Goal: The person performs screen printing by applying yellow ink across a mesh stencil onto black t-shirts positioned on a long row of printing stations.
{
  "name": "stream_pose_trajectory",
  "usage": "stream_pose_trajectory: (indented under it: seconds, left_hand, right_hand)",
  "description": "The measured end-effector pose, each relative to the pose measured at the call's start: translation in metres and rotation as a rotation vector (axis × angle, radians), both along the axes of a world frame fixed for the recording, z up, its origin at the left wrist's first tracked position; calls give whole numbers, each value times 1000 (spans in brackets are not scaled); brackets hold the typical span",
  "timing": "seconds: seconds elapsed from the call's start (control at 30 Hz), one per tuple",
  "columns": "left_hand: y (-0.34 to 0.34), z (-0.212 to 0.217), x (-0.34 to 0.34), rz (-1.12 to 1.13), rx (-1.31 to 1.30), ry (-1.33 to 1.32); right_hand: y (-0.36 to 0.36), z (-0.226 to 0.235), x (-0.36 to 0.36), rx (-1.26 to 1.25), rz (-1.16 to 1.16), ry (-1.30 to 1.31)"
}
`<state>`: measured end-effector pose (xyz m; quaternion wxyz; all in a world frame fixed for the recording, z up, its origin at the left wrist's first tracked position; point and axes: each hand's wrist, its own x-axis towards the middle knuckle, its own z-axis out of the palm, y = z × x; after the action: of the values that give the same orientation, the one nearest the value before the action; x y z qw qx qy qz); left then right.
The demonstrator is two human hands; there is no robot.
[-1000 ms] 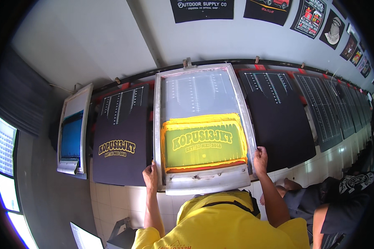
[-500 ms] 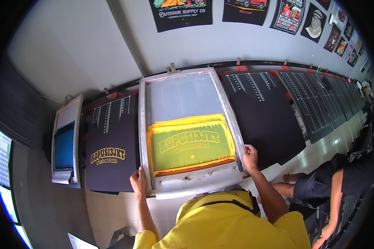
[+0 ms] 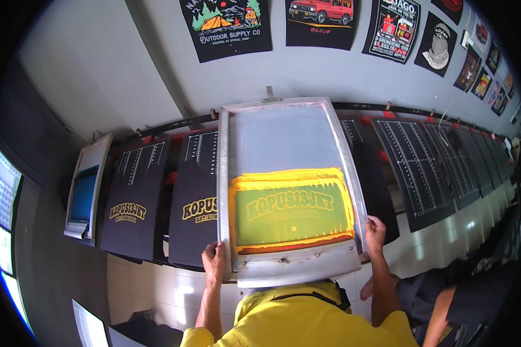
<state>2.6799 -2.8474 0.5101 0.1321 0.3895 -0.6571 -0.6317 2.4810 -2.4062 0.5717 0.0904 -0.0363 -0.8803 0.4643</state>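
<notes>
Along the grey wall [image 3: 98, 63] runs a long printing bench [image 3: 434, 225], with dark printed shirts [image 3: 324, 20] hung above it. You hold a metal-framed printing screen [image 3: 289, 118] with its long axis running straight away from you, from your chest toward the wall rail. Its near half carries a green stencil panel ringed with yellow ink [image 3: 292, 209], and the bare mesh lies beyond. Your left hand [image 3: 214, 260] wraps the near left corner of the frame, fingers closed around the edge. Your right hand [image 3: 375, 232] clasps the near right side rail, a little farther up than the left. Both grips sit at the near end, so nearly all of the screen lies ahead of your hands, and neither hand is clearly closer to its middle. I cannot tell whether the frame lies flat on the black pallet [image 3: 382, 173] beneath or is tilted up from it.

To your left lie two black garments with yellow lettering [image 3: 198, 209] [image 3: 127, 211], then a second screen with a blue panel [image 3: 85, 194]. To your right stretch gridded black pallets [image 3: 417, 162]. Another person [image 3: 469, 301] sits low at your right.
</notes>
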Motion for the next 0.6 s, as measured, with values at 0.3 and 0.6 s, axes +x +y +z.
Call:
stream_pose_trajectory:
  seconds: [0.3, 0.6]
  left_hand:
    - [-6, -6, 1, -88, 18, -98]
    - [-9, 1, -3, -84, -140, -82]
  right_hand:
    - [-5, 28, 3, 102, -54, -15]
    - [-14, 50, -5, 198, -67, 2]
